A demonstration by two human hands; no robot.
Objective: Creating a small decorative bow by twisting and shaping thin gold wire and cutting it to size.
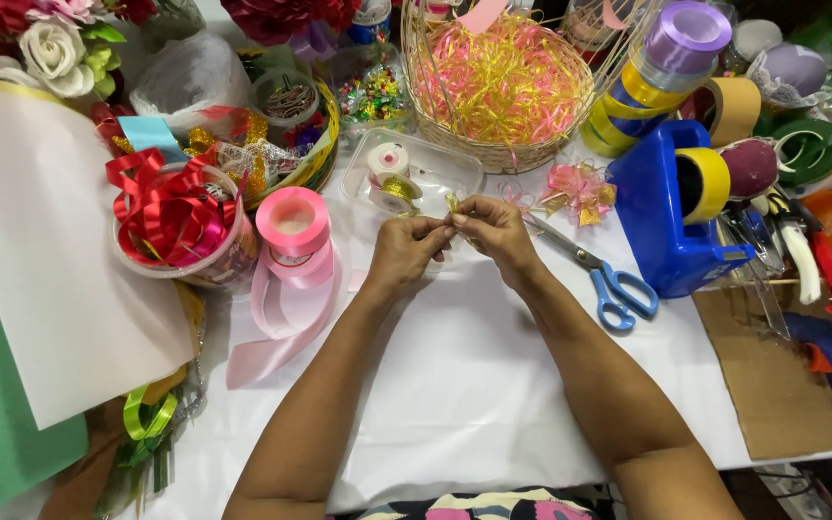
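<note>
White cloth covers the table (464, 385) beneath our fingers, and beyond them stands a wicker basket (503, 154) heaped with pink and yellow shredded ribbon. To the right of our fingers sits a blue tape dispenser (662, 231), with blue-handled scissors (599, 274) between it and us; to the left lies a pink ribbon roll (293, 223), its tail trailing toward us. Our left hand (402, 255) and right hand (495, 231) meet at the fingertips, both pinched shut on a thin gold ribbon piece (454, 205). It sits right between the two pinches, its free end poking up and away from us. Both hands are equally near; we cannot tell its full length.
</note>
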